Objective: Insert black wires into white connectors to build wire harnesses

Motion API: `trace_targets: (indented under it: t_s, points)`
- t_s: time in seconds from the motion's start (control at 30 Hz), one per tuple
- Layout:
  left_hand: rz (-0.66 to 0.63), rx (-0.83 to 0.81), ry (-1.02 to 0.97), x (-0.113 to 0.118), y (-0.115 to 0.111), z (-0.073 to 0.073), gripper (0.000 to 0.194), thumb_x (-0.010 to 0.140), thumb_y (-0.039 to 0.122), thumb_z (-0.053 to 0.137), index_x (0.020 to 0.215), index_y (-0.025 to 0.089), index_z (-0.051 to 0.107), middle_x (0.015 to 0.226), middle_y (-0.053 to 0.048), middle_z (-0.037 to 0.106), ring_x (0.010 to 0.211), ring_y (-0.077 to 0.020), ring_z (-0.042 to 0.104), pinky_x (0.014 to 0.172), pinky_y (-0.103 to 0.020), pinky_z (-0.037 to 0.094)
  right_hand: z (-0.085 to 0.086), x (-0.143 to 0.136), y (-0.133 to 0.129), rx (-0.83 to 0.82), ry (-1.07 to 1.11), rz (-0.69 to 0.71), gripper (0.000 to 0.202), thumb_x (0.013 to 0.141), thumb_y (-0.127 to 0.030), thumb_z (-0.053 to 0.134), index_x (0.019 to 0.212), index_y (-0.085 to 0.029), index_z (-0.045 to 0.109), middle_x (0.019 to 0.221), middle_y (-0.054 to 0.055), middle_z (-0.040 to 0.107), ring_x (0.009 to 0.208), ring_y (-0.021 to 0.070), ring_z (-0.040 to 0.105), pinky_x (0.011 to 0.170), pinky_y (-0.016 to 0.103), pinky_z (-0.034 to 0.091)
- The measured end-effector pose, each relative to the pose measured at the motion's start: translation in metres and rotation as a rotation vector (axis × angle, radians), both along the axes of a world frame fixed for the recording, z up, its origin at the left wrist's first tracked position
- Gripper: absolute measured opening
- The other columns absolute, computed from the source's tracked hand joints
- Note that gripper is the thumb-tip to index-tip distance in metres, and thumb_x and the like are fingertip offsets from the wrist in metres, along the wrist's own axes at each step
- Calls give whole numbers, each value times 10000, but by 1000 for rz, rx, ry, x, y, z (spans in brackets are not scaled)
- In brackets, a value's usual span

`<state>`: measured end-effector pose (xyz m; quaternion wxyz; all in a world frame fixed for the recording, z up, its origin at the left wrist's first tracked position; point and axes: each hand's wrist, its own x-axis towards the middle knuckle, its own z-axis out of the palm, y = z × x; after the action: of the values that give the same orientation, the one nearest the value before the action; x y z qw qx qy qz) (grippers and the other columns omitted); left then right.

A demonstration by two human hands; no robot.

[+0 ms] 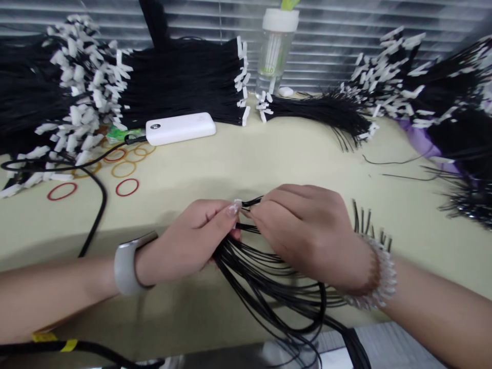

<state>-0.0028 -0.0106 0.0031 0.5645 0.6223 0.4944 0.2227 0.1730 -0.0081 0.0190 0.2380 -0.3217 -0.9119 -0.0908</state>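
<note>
My left hand [200, 230] is closed around the gathered end of a bundle of thin black wires [261, 271], and a small white connector [238, 203] shows at its thumb tip. Just to the right, my right hand [307, 236] pinches a few black wires close to that connector; its fingertips are partly hidden. From the left hand the bundle fans out beneath the right hand and droops over the table's front edge. Several bare wire ends [363, 220] stick up behind the right wrist.
Stacks of black wires with white connectors [184, 82] line the back, with more piles [415, 82] at right. A white power bank [180, 128] with a black cable lies near rubber bands [127, 187]. A clear bottle [274, 51] stands by the blinds.
</note>
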Motion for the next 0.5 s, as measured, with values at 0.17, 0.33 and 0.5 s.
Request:
trace_targets:
  t_s: [0.17,0.33,0.5]
  points:
    - [-13,55,18,0,0,1,410,825,457,327,576,155,449,410,64,364,347,-37,328,325,-134,255,1,-2,-2,164,-13,13,246,795,-139,412,598,-161,556,551,-4,538,509,102,443,505,261,326]
    - [32,49,39,1,-1,1,405,816,463,338,587,155,465,412,58,366,344,-47,337,328,-150,252,-2,-1,0,136,-17,14,207,805,-163,415,647,-165,549,589,-6,537,561,107,458,535,256,338]
    - [165,30,-9,2,-3,-3,379,796,484,375,620,167,485,411,55,382,335,-56,351,318,-151,258,11,9,13,-170,19,-56,126,739,-238,555,690,-157,471,706,-3,491,631,87,425,553,212,337]
